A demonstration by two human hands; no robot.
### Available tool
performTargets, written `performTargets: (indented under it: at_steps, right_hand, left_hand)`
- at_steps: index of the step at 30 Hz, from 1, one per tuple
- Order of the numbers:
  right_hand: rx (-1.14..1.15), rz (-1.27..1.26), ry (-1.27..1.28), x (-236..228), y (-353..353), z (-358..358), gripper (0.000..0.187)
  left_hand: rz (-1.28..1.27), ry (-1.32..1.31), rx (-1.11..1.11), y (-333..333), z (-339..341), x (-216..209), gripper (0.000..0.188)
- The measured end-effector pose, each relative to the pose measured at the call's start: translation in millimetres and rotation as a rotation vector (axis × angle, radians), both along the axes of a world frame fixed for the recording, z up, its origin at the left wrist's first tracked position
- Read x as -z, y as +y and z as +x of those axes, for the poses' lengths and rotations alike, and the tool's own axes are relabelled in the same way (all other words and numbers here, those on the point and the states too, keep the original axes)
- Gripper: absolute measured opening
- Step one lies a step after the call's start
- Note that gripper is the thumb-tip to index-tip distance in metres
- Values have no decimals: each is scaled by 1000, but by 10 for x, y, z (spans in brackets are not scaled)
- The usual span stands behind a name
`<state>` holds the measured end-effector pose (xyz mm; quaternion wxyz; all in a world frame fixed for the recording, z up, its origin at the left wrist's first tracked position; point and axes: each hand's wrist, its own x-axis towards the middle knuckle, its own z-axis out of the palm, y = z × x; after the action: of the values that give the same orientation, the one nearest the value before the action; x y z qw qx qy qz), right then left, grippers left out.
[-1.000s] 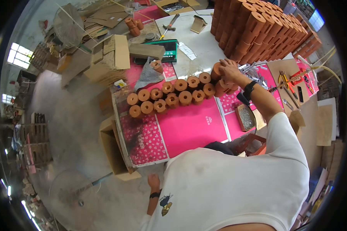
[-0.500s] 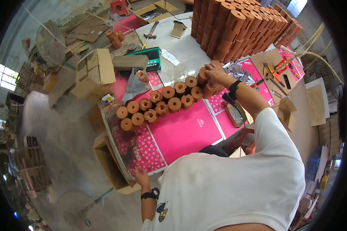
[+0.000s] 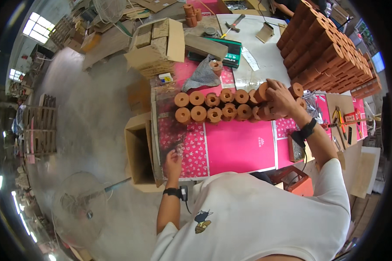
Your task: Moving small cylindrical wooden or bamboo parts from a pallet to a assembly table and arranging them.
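The work table is partly covered with pink sheeting and is bordered at left by grey floor; a tall stack of brown cylinders is stood at far right. Two rows of cylinders are aligned on the table. An end cylinder is clasped by the right hand, arm extended. The left hand is positioned at the near-left corner, fingers half bent; its grip cannot be determined.

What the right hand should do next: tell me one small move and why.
Probably the right hand should settle the clay cylinder under it in line with the two rows of cylinders: the hand touches that piece, which sits toward their right end, and the rest stand close together.
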<state>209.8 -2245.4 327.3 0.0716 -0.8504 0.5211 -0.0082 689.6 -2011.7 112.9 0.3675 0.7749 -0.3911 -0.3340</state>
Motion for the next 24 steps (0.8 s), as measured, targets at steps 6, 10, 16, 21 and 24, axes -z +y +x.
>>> performTargets:
  at_steps: [6, 10, 16, 21, 24]
  right_hand:
    - [-174, 91, -203, -145, -16, 1633, 61]
    - [-232, 176, -305, 133, -144, 2629, 57]
    - [-311, 28, -290, 713, -304, 3883, 52]
    - [-229, -5, 21, 1311, -444, 4326, 51]
    - [-175, -22, 111, 1684, -457, 4340, 54]
  left_hand:
    - [-121, 282, 60, -793, 185, -248, 43]
    - [-161, 545, -10, -1178, 284, -596, 44]
    - [-371, 652, 17, -1476, 807, -377, 59]
    - [-303, 695, 104, -1894, 867, -240, 67]
    - [-152, 751, 140, -2077, 861, 121, 66]
